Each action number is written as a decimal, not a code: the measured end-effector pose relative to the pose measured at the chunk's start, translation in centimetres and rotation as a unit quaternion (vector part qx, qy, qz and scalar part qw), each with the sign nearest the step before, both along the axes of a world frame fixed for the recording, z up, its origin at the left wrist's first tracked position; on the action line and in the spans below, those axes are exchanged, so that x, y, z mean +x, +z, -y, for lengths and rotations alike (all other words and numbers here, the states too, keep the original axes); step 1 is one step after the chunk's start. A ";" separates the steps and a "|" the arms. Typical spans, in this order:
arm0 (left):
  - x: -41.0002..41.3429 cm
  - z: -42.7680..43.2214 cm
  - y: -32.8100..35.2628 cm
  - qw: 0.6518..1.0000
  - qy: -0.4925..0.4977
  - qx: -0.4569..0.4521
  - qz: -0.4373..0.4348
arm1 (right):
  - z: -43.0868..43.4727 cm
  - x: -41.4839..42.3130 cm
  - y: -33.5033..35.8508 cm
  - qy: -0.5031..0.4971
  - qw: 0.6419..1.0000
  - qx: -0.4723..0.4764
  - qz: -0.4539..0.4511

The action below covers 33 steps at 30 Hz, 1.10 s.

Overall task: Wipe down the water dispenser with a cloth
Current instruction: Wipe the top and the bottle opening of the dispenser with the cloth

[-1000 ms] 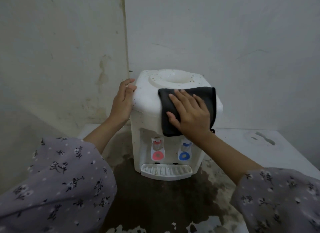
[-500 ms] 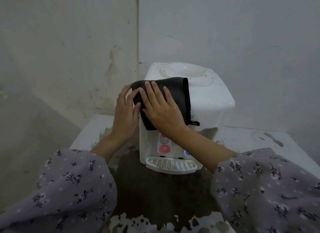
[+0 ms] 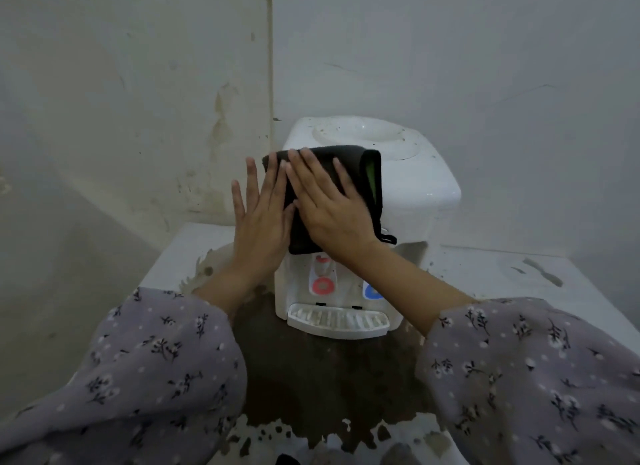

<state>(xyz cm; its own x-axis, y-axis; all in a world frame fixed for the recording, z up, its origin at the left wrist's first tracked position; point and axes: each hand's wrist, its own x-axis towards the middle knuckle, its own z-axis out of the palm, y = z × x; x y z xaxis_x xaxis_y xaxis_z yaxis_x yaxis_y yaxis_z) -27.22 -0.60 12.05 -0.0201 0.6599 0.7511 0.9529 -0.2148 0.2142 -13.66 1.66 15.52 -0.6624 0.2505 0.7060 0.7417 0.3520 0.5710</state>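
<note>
Black cloth (image 3: pixel 356 156) mostly under right hand (image 3: pixel 332 215); it covers the 10 o'clock top corner of the dispenser (image 3: pixel 415 187). Left hand (image 3: pixel 259 222) hides dispenser's 9 o'clock side. Blue tap (image 3: pixel 372 291) half behind right forearm (image 3: pixel 398 281). Left sleeve (image 3: pixel 138 378) and right sleeve (image 3: pixel 536 378) cut off at 6 o'clock edge; dark scrap (image 3: pixel 287 460) there too, unidentifiable.

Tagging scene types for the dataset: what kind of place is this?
Likely a plain room corner in a home. Cues: stained, scuffed off-white plaster walls meeting in a corner, a small white plastic tabletop water dispenser, and the white table under it with a large dark brown patch.
</note>
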 end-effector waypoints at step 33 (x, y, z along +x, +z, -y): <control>15.2 -1.2 5.4 0.948 0.039 0.018 -0.316 | -4.5 19.2 -1.2 0.106 0.971 -0.148 -0.154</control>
<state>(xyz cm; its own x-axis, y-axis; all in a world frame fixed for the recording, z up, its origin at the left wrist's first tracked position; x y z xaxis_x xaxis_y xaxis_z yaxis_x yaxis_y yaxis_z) -12.01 0.64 17.45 0.3936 0.6488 0.6513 0.9019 -0.1352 -0.4103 5.51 6.13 14.34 -0.4897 0.3535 0.7970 0.7547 0.6295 0.1846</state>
